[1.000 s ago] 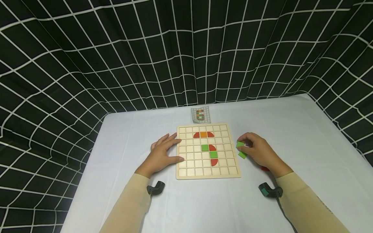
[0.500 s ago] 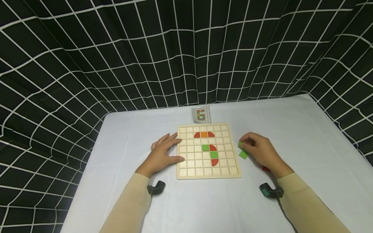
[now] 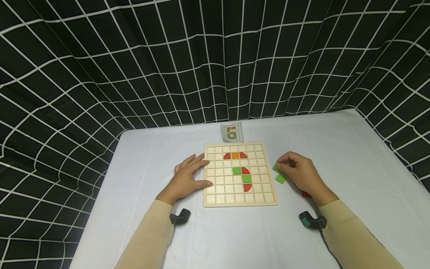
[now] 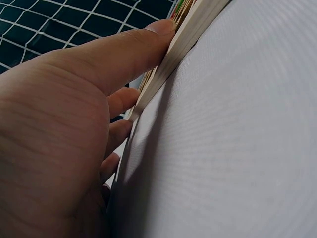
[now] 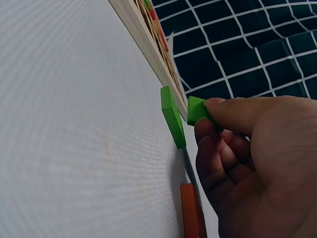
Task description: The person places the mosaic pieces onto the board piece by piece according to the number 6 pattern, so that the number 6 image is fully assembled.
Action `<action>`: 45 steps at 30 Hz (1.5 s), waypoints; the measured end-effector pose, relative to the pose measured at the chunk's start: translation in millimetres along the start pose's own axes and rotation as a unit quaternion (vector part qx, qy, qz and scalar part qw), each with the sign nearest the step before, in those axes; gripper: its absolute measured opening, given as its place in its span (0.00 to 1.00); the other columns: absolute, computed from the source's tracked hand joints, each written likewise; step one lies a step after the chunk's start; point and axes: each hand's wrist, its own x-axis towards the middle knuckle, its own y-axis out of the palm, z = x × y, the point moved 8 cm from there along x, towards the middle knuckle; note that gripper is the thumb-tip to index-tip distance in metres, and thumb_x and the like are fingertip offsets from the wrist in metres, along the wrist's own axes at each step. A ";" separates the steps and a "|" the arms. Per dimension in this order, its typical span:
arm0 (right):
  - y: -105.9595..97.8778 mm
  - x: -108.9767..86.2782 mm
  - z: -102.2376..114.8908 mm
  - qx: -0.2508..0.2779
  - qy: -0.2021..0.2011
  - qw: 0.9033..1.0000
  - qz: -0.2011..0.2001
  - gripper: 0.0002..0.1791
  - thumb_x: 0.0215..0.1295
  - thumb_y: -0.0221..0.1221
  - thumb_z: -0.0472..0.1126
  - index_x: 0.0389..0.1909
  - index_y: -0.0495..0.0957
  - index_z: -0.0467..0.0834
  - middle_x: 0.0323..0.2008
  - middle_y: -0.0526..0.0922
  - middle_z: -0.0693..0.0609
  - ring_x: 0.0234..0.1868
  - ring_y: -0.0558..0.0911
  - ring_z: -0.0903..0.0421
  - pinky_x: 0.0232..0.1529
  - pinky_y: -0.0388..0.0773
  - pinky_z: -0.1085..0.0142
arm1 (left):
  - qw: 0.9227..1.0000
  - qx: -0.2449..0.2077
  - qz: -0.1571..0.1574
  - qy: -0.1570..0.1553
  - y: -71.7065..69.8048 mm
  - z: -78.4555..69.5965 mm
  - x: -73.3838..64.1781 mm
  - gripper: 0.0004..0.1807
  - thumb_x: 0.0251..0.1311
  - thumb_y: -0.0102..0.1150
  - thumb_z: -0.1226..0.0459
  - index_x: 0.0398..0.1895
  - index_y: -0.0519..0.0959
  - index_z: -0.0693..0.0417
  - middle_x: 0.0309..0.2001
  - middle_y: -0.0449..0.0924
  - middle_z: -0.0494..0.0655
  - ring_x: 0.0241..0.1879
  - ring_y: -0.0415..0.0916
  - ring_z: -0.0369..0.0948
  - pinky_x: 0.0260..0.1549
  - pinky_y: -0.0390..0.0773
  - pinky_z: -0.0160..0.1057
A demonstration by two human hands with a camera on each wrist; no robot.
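My left hand [image 3: 183, 184] rests at the left edge of a wooden grid board [image 3: 215, 193], thumb and index fingertip touching its rim. The fingers are spread and fairly straight. Just right of the board, my right hand [image 3: 300, 172] pinches a green square tile [image 5: 196, 110] between thumb and fingers. A second green tile [image 3: 280, 179] lies on the table below the held one. On the board sit an orange square [image 3: 235, 155] between two red quarter-round pieces, and lower down two green squares [image 3: 237, 170] with two more red quarter-rounds [image 3: 248, 187].
A small printed pattern card [image 3: 231, 132] lies behind the board. Partly under my right hand is a red piece [image 3: 306, 194], and the right wrist view shows an orange piece [image 5: 189, 210]. A black gridded curtain [image 3: 188, 67] hangs behind the white table [image 3: 235, 239].
The green tile in my right hand has tilted, and that hand has shifted slightly right and away from the second green tile. My left hand stays where it was.
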 end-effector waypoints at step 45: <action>17.3 -7.8 33.8 0.127 -0.012 0.991 0.051 0.04 0.73 0.71 0.34 0.45 0.89 0.42 0.38 0.87 0.49 0.33 0.83 0.51 0.29 0.78 0.67 | 1.000 -0.001 0.004 -0.006 0.0 0.8 0.5 0.43 0.59 0.82 0.46 0.78 0.76 0.41 0.85 0.57 0.37 0.85 0.43 0.45 0.75 0.43 0.58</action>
